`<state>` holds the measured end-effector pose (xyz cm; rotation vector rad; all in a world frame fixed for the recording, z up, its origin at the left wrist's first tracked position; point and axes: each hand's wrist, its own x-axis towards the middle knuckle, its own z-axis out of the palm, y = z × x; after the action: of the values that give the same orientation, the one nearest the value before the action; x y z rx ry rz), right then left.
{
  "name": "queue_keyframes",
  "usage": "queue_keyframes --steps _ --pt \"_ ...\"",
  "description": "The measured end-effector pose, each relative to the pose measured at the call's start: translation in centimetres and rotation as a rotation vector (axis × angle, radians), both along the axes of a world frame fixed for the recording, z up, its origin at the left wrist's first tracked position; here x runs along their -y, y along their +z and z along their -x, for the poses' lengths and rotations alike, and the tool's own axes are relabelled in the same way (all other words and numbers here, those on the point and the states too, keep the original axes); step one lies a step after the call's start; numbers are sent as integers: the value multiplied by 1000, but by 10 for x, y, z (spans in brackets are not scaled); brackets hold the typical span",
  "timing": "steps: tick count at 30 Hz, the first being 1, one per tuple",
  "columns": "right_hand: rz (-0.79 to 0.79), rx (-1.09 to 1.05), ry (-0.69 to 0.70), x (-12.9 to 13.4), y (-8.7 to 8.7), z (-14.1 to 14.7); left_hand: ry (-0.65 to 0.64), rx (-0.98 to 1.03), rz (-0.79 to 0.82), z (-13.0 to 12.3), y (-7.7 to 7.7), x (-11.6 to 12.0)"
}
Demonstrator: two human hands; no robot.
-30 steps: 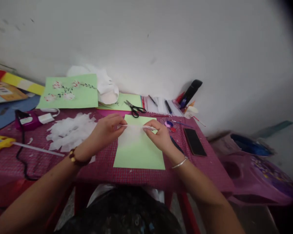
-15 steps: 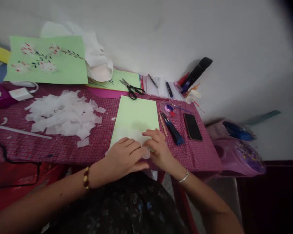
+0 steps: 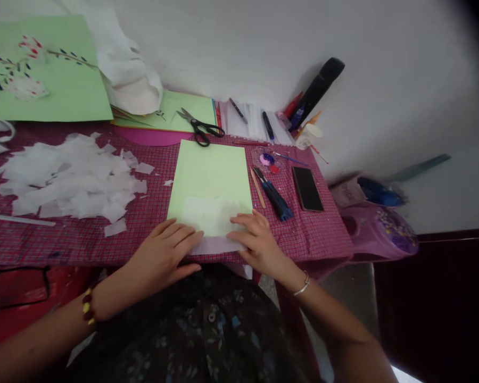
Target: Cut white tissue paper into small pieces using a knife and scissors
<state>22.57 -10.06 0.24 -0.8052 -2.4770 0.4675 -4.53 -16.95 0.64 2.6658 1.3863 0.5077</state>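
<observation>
A light green sheet (image 3: 209,173) lies on the checked tablecloth in front of me. Over its near part rests a thin, translucent white sheet (image 3: 211,244), which reaches past the green sheet's near edge. At the near left corner, my left hand (image 3: 165,252) lies with its fingers stretched over the paper. My right hand (image 3: 259,242) rests on the near right part, its fingers spread on the white sheet. Neither hand is closed round anything.
White paper scraps (image 3: 72,178) are heaped at the left. Scissors (image 3: 199,127) touch the green sheet's far edge. To the right are a wooden stick (image 3: 257,188), a blue cutter (image 3: 277,199) and a phone (image 3: 307,189). A decorated green sheet (image 3: 64,96) stands at the far left.
My left hand has moved left, away from my right hand, and its fingers now lie on the paper. More of the thin white sheet shows flat between the hands. The view has shifted.
</observation>
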Motion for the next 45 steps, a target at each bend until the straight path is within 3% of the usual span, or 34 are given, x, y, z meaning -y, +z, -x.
queue_keyframes --steps 2,5,9,12,15,18,22,25,29,33,38,42,45 --pt "32 -95 24 -3 3 4 15 12 -5 -5 1 -3" --pt "207 -261 -44 -20 7 15 57 30 -30 -5 3 -19" --pt "481 -322 -130 -69 16 36 156 134 -43 14 15 -72" --pt "451 -332 -214 -111 32 53 250 208 -117 31 39 -115" --pt "271 -414 -200 -131 49 64 316 206 -255 40 62 -131" --pt "123 -422 -86 -124 54 62 271 161 -326 43 66 -120" --pt "32 -278 61 -97 40 47 125 -13 -262 45 47 -93" --pt "66 -106 116 -84 27 37 60 -79 -142 44 33 -74" --pt "188 -47 157 -80 17 35 146 -15 0 43 21 -50" --pt "351 -69 123 -82 12 37 227 155 99 46 12 -37" --pt "436 -59 34 -81 8 38 269 333 254 47 11 -48" --pt "428 -33 -117 -80 6 38 307 310 413 45 17 -55" --pt "442 -11 -157 -82 4 38 302 237 382 44 17 -54"
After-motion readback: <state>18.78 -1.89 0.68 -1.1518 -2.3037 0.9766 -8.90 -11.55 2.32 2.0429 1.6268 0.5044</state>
